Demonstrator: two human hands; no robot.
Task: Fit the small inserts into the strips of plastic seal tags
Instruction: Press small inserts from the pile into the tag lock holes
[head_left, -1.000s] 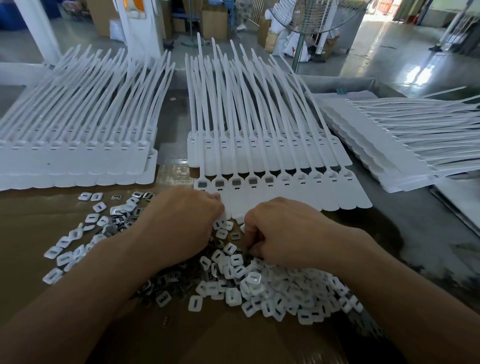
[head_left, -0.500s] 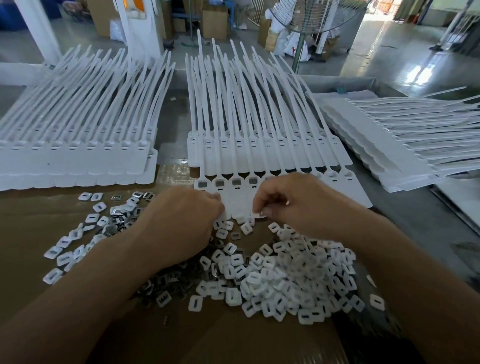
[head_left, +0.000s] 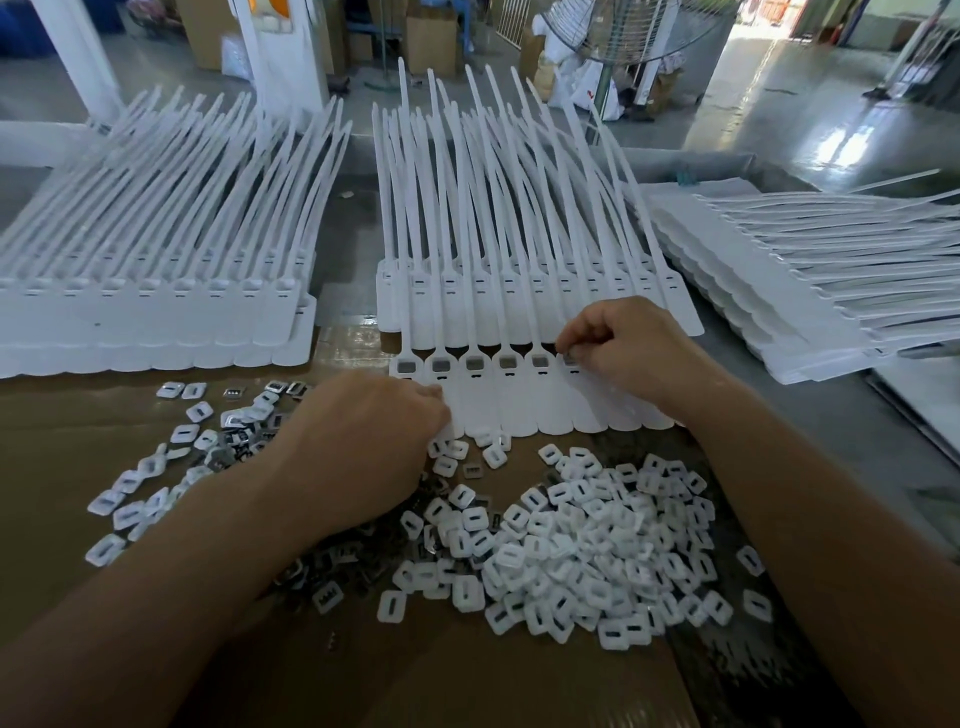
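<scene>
Now that my right hand (head_left: 626, 353) has risen from the pile (head_left: 597, 545), it pinches an insert (head_left: 570, 357) onto the strip (head_left: 519, 410); whether my left hand (head_left: 363, 441) grips anything, I cannot tell.

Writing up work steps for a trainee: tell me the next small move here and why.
Probably press down: the right hand pinches a small insert at the sixth tag head of the front strip, the five heads to its left already hold inserts, and the left hand sits at the strip's corner.
</scene>
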